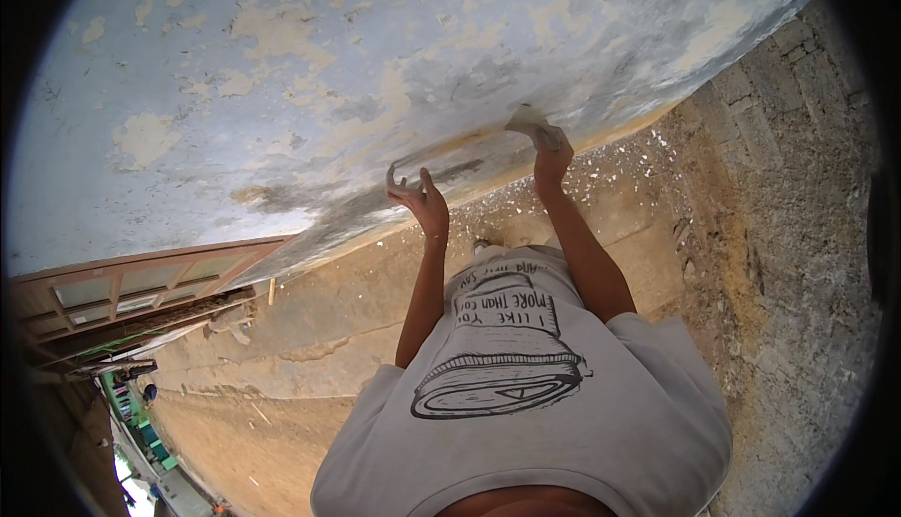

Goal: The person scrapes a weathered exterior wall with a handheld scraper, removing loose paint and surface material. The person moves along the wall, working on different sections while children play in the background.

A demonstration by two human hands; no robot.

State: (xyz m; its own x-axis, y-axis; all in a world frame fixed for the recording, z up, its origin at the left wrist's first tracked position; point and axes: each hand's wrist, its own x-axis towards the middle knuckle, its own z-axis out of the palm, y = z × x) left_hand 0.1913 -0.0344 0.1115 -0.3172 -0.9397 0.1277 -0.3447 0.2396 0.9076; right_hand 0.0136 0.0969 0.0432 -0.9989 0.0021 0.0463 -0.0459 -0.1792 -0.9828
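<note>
A blue painted wall point(338, 59) with peeling, pale bare patches and grey stains spans the upper part of the head view. My right hand point(554, 151) grips a flat scraper point(526, 120), whose pale blade lies at the wall's lower part. The scraper's handle is mostly hidden by my fingers. To its left, my left hand point(420, 200) is raised close to the wall with curved, spread fingers and nothing in it. Whether its fingertips touch the wall, I cannot tell. White paint flakes point(651, 165) are scattered on the ground near the wall's foot.
Cracked concrete ground point(324, 327) runs along the wall. Rough stone or concrete paving point(795, 200) lies at the right. A brown wooden frame with glass panes point(148, 278) stands at the left. Thin sticks point(272, 292) lie on the ground, and green objects point(151, 439) show farther off.
</note>
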